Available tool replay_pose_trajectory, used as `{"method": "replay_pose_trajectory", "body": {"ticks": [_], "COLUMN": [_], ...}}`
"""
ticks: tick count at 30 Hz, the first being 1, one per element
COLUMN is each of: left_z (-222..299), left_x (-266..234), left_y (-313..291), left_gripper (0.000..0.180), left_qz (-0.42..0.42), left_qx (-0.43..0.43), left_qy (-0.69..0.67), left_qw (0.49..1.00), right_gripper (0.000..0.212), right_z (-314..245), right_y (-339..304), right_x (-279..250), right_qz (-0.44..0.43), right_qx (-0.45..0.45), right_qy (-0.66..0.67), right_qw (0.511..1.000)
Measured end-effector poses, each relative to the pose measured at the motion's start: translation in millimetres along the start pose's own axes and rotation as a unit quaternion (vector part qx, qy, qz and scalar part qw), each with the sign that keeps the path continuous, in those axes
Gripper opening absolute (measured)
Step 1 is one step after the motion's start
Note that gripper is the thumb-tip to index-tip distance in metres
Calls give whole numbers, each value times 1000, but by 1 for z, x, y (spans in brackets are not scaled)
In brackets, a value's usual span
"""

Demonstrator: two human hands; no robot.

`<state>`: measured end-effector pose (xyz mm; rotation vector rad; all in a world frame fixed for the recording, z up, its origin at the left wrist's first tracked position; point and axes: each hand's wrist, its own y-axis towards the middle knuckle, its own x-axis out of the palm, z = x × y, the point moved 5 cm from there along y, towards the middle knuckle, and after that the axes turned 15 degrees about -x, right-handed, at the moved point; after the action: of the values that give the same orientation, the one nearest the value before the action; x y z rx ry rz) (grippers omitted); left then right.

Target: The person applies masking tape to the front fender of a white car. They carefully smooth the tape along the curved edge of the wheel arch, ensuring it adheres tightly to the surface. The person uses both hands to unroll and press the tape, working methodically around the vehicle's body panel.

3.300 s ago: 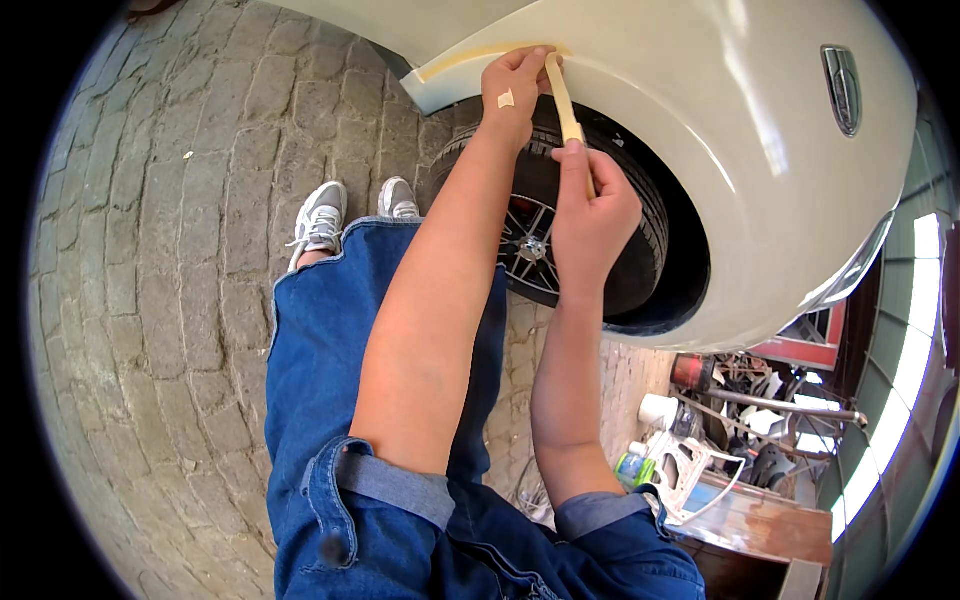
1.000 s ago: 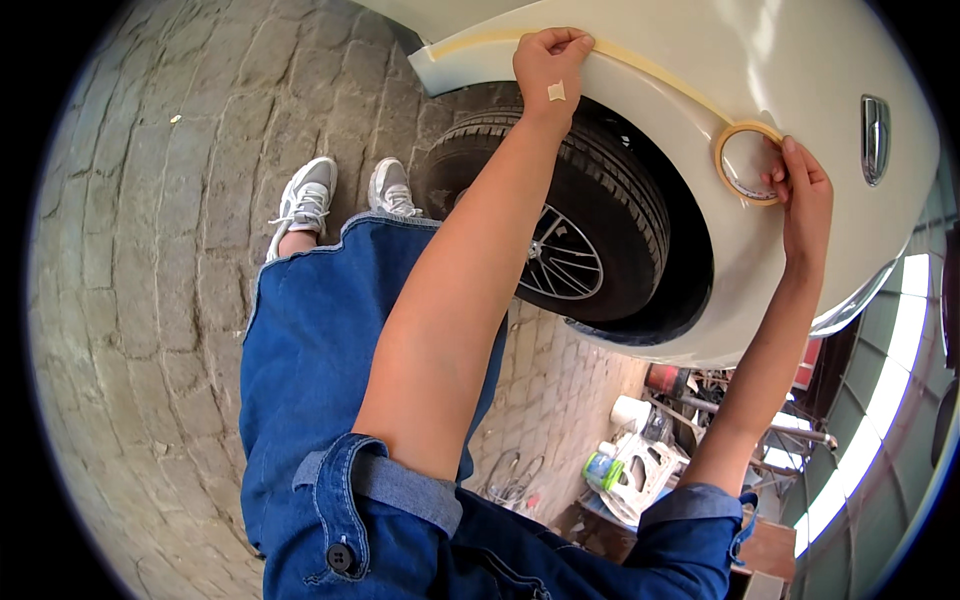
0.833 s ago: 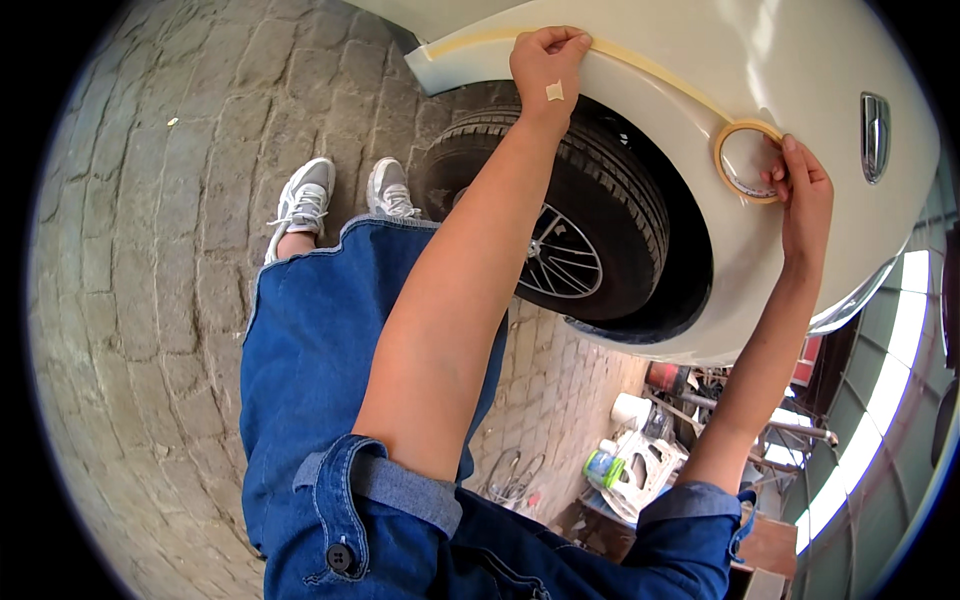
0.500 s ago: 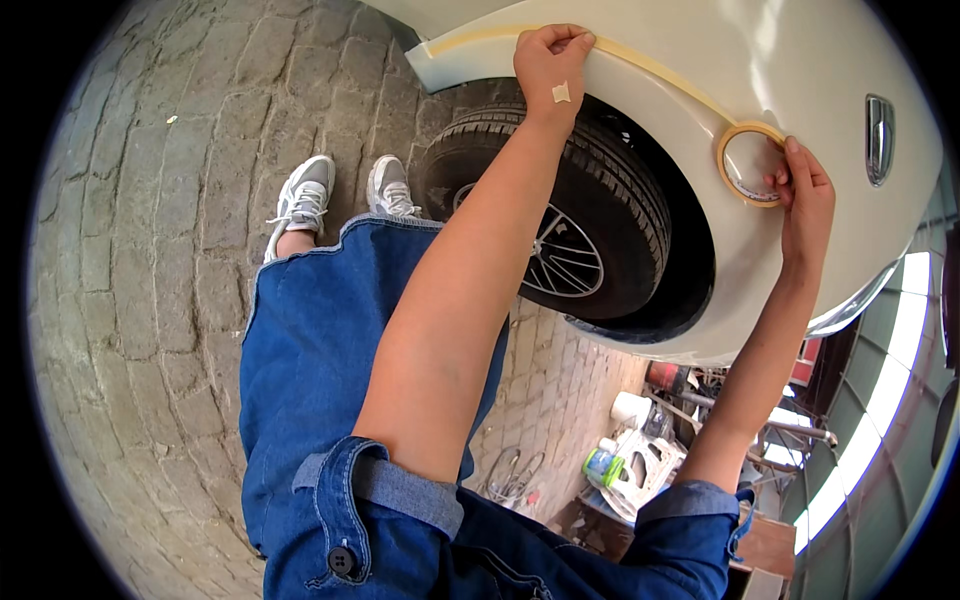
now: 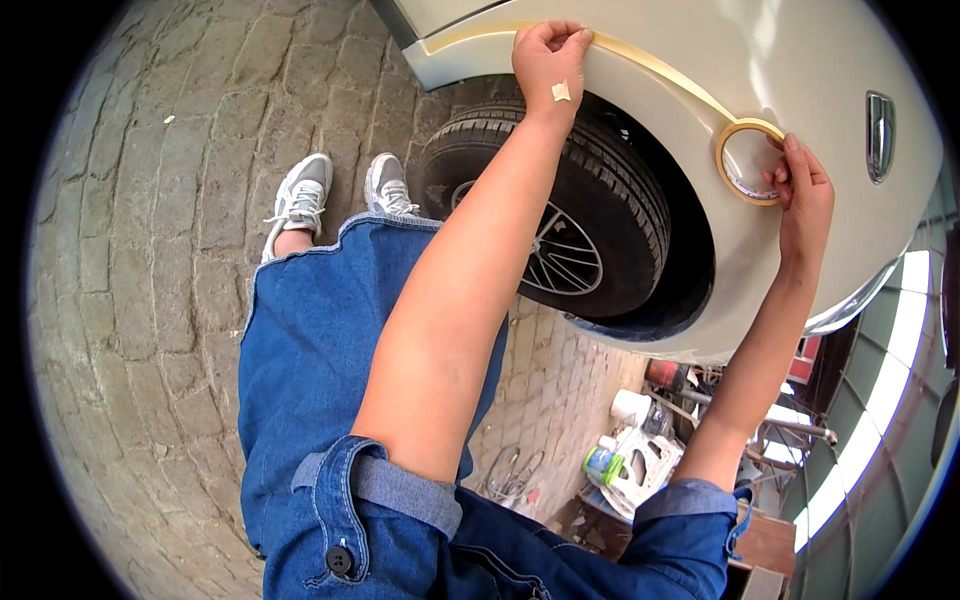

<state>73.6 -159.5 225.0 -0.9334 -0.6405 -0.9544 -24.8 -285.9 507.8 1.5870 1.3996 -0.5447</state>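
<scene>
A strip of yellowish masking tape (image 5: 655, 66) runs along the cream car fender (image 5: 660, 25) above the wheel arch. My left hand (image 5: 550, 68) is closed at the top of the arch, its fingertips pressed together on the strip against the panel. Further right, my right hand (image 5: 805, 195) grips the roll of masking tape (image 5: 735, 183) by its right side, thumb and fingers around the ring. From the roll's upper left, the strip stretches taut back to my left hand. Part of the strip under my left fingers is hidden.
Below the arch sits a black tyre (image 5: 625, 215) with a spoked wheel (image 5: 560, 255). A chrome trim piece (image 5: 879, 137) is on the panel at right. Paving stones (image 5: 130, 330) cover the ground. Behind my right arm are a white tub (image 5: 630, 406) and a green-labelled container (image 5: 602, 465).
</scene>
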Motion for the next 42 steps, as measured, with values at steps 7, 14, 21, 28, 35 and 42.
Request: {"method": "replay_pose_trajectory", "body": {"ticks": [7, 14, 21, 28, 35, 42], "left_z": [-2, 0, 1, 0, 0, -2], "left_x": [0, 1, 0, 0, 1, 1], "left_y": [0, -1, -1, 1, 0, 1], "left_gripper": [9, 10, 10, 10, 10, 11], "left_qz": [13, 10, 12, 15, 13, 16], "left_qx": [15, -3, -9, -1, -5, 5], "left_qy": [21, 21, 21, 14, 18, 14], "left_qw": [1000, 1000, 1000, 1000, 1000, 1000], "right_gripper": [29, 29, 29, 29, 29, 28], "right_z": [1, 5, 3, 6, 5, 5], "right_y": [-1, 1, 0, 2, 1, 1], "right_x": [1, -2, 0, 1, 0, 0], "right_qz": [3, 2, 13, 14, 19, 30], "right_qx": [2, 2, 4, 2, 5, 6], "right_qy": [0, 10, 8, 11, 9, 6], "right_qw": [1000, 1000, 1000, 1000, 1000, 1000]}}
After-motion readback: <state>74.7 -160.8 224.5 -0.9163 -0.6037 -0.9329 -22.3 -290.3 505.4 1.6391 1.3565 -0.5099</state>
